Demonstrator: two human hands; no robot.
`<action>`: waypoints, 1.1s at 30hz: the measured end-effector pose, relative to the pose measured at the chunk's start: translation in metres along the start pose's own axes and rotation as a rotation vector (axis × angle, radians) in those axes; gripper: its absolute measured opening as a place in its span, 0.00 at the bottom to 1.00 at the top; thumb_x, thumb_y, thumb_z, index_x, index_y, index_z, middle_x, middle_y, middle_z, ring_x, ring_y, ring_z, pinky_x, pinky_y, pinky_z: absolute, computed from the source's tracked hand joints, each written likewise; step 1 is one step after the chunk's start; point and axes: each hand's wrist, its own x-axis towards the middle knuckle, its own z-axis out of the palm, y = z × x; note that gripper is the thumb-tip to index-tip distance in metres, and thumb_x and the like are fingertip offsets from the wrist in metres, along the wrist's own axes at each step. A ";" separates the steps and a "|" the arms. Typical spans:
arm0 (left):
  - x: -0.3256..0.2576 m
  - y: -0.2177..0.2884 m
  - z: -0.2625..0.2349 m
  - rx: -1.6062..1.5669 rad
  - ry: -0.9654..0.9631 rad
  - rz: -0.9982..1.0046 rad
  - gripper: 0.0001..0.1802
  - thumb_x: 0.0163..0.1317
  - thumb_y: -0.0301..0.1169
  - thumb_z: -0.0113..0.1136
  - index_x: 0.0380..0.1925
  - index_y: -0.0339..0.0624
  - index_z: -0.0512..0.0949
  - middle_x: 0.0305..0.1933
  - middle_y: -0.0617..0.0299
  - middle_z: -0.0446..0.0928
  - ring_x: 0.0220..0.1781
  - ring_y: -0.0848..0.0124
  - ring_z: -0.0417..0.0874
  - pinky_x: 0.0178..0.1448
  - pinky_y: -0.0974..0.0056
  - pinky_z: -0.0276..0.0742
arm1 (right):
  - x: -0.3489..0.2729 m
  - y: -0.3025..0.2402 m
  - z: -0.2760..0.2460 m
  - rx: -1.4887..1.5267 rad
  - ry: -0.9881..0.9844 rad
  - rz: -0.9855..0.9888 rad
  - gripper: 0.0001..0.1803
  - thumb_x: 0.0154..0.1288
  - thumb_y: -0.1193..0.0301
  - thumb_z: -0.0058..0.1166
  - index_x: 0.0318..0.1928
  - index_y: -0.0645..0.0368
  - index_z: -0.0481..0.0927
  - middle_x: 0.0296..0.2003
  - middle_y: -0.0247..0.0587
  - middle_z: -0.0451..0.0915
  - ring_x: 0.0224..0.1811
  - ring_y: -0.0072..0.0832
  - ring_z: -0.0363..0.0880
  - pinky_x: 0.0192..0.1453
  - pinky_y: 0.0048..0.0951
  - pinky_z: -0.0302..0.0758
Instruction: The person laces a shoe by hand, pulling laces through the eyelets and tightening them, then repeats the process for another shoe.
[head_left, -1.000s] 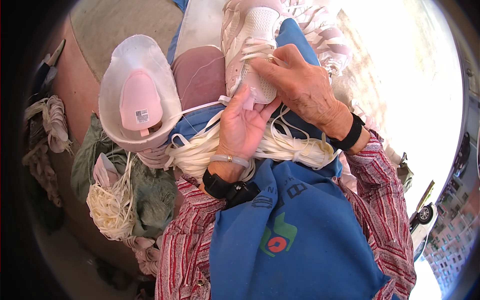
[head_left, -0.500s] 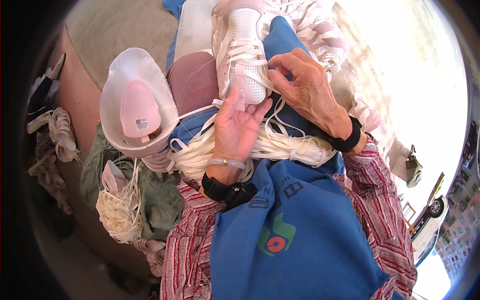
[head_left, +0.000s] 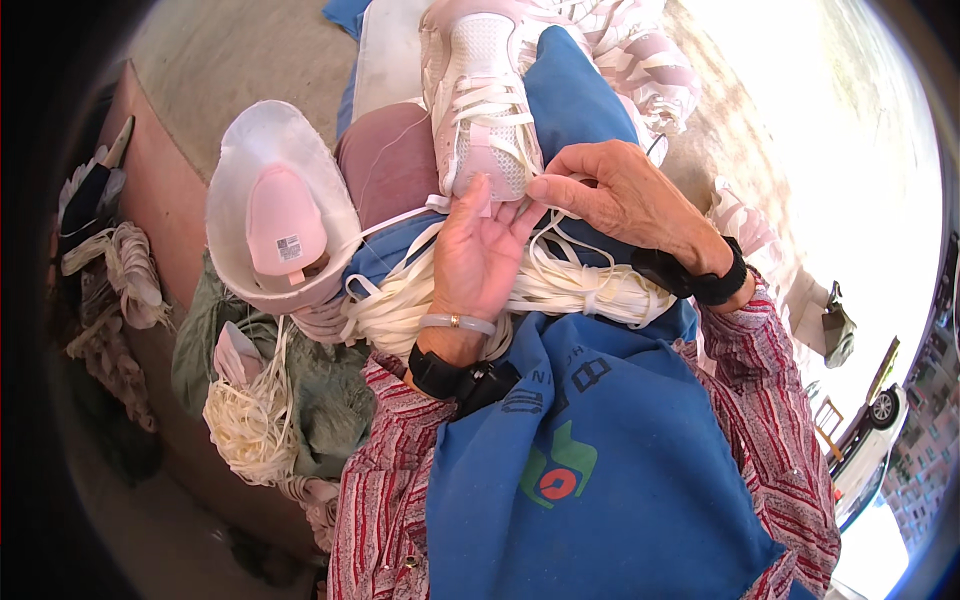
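A white and pale pink sneaker (head_left: 480, 50) lies ahead of me, its near end toward me, with a flat white shoelace (head_left: 490, 103) crossing its front. My left hand (head_left: 478, 260), palm up, cups that near end, thumb on top and fingers beneath. At its right edge, my right hand (head_left: 635, 200) pinches the shoelace between thumb and forefinger, close to the left fingertips. The pinched bit is mostly covered by the fingers. Under my wrists, across my lap, lie bundles of cream laces (head_left: 590, 290).
Left of the sneaker, a white open container (head_left: 235, 150) holds a pink tongue-shaped piece (head_left: 285, 225) with a label. A lace tangle (head_left: 250, 430) hangs over green cloth (head_left: 335, 400). More pink-white sneakers (head_left: 650, 70) lie at the far right. A blue apron (head_left: 600, 470) covers my lap.
My right hand has come down and nearer to my left fingertips, its fingers closing together at the sneaker's near edge. The left hand keeps its place on the sneaker.
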 end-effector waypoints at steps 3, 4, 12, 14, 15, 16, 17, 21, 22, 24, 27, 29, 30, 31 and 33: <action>0.000 0.000 -0.003 0.050 0.041 0.011 0.23 0.72 0.33 0.48 0.64 0.37 0.63 0.65 0.50 0.69 0.68 0.59 0.69 0.72 0.51 0.66 | -0.007 -0.006 0.004 -0.140 -0.065 -0.037 0.21 0.62 0.57 0.59 0.27 0.66 0.80 0.17 0.53 0.74 0.20 0.43 0.74 0.27 0.39 0.69; 0.000 -0.001 0.001 0.063 0.038 0.009 0.23 0.72 0.33 0.49 0.64 0.36 0.64 0.63 0.51 0.70 0.67 0.60 0.70 0.72 0.52 0.66 | -0.008 -0.002 0.005 -0.144 -0.057 -0.034 0.21 0.62 0.57 0.59 0.27 0.66 0.80 0.17 0.53 0.74 0.20 0.43 0.74 0.27 0.39 0.69; -0.004 0.002 -0.005 0.095 0.083 -0.026 0.22 0.70 0.40 0.52 0.57 0.38 0.69 0.56 0.54 0.74 0.59 0.63 0.75 0.62 0.54 0.75 | -0.029 -0.034 -0.017 0.633 -0.364 0.195 0.12 0.65 0.68 0.54 0.25 0.60 0.76 0.19 0.20 0.65 0.23 0.07 0.58 0.24 0.20 0.56; -0.007 0.003 -0.002 0.152 0.075 -0.089 0.25 0.70 0.46 0.51 0.55 0.36 0.71 0.54 0.51 0.75 0.54 0.63 0.78 0.58 0.55 0.77 | -0.033 -0.030 -0.003 0.615 -0.428 0.106 0.12 0.64 0.70 0.53 0.24 0.60 0.73 0.18 0.24 0.63 0.22 0.10 0.59 0.24 0.21 0.57; -0.009 0.004 -0.001 0.227 0.095 -0.132 0.28 0.70 0.51 0.48 0.51 0.34 0.73 0.50 0.49 0.77 0.49 0.63 0.81 0.56 0.57 0.77 | -0.034 -0.031 0.005 0.521 -0.456 -0.005 0.11 0.63 0.71 0.52 0.23 0.60 0.72 0.17 0.27 0.63 0.22 0.14 0.60 0.25 0.23 0.59; -0.010 0.010 -0.006 0.228 0.095 -0.130 0.28 0.70 0.51 0.48 0.51 0.34 0.73 0.50 0.49 0.77 0.49 0.63 0.81 0.56 0.57 0.77 | -0.035 -0.031 0.014 0.425 -0.486 -0.117 0.11 0.61 0.73 0.51 0.22 0.60 0.70 0.17 0.30 0.62 0.21 0.18 0.61 0.26 0.26 0.61; -0.010 0.019 -0.017 0.151 -0.104 -0.343 0.29 0.71 0.52 0.46 0.49 0.33 0.75 0.48 0.49 0.78 0.48 0.63 0.81 0.55 0.59 0.77 | -0.035 -0.027 0.029 0.427 -0.486 -0.117 0.11 0.61 0.73 0.51 0.22 0.60 0.70 0.17 0.30 0.62 0.21 0.18 0.61 0.26 0.26 0.61; -0.027 0.021 0.006 0.230 -0.186 -0.437 0.30 0.74 0.52 0.40 0.42 0.33 0.78 0.39 0.50 0.82 0.41 0.65 0.83 0.50 0.63 0.79 | -0.040 -0.031 0.047 0.240 -0.316 -0.435 0.08 0.64 0.74 0.50 0.28 0.62 0.72 0.21 0.39 0.68 0.24 0.33 0.66 0.33 0.32 0.69; -0.029 0.020 0.012 0.324 -0.106 -0.343 0.28 0.74 0.50 0.41 0.42 0.33 0.78 0.37 0.51 0.82 0.38 0.66 0.83 0.49 0.63 0.79 | -0.042 -0.035 0.045 0.254 -0.431 -0.275 0.07 0.63 0.74 0.50 0.28 0.63 0.72 0.22 0.42 0.69 0.25 0.39 0.68 0.35 0.35 0.70; -0.030 0.024 0.018 0.411 -0.100 -0.272 0.26 0.75 0.48 0.41 0.40 0.34 0.78 0.37 0.52 0.82 0.40 0.66 0.83 0.53 0.62 0.77 | -0.045 -0.034 0.048 0.237 -0.405 -0.356 0.09 0.63 0.73 0.50 0.26 0.63 0.72 0.22 0.44 0.71 0.25 0.41 0.71 0.35 0.38 0.70; -0.039 0.031 0.026 0.586 -0.099 -0.176 0.22 0.75 0.43 0.44 0.39 0.34 0.79 0.37 0.54 0.81 0.42 0.67 0.83 0.57 0.60 0.76 | -0.050 -0.039 0.034 0.154 -0.361 -0.445 0.12 0.64 0.71 0.50 0.24 0.63 0.72 0.23 0.47 0.73 0.27 0.45 0.75 0.35 0.41 0.71; -0.044 0.035 0.032 0.674 -0.093 -0.151 0.20 0.75 0.41 0.45 0.40 0.33 0.79 0.37 0.55 0.81 0.42 0.67 0.83 0.57 0.60 0.75 | -0.050 -0.042 0.006 0.118 -0.481 -0.340 0.10 0.67 0.70 0.51 0.31 0.64 0.75 0.28 0.47 0.76 0.32 0.44 0.77 0.37 0.42 0.73; -0.047 0.039 0.038 0.759 -0.076 -0.121 0.20 0.75 0.40 0.45 0.40 0.33 0.78 0.35 0.56 0.81 0.41 0.69 0.82 0.56 0.62 0.76 | -0.051 -0.039 -0.002 0.119 -0.491 -0.341 0.10 0.67 0.70 0.51 0.31 0.64 0.75 0.28 0.47 0.76 0.32 0.44 0.77 0.37 0.42 0.73; -0.051 0.042 0.044 0.847 -0.058 -0.090 0.20 0.75 0.39 0.45 0.40 0.32 0.78 0.34 0.57 0.80 0.40 0.70 0.82 0.55 0.63 0.76 | -0.051 -0.037 -0.008 0.065 -0.331 -0.308 0.06 0.65 0.72 0.53 0.36 0.62 0.77 0.32 0.45 0.77 0.36 0.44 0.78 0.39 0.41 0.74; -0.061 0.047 0.045 0.908 -0.068 -0.061 0.20 0.75 0.39 0.44 0.40 0.31 0.78 0.34 0.56 0.80 0.38 0.71 0.82 0.53 0.65 0.76 | -0.041 -0.032 -0.008 0.017 -0.184 -0.282 0.07 0.63 0.73 0.54 0.41 0.60 0.78 0.36 0.44 0.78 0.39 0.44 0.78 0.41 0.40 0.75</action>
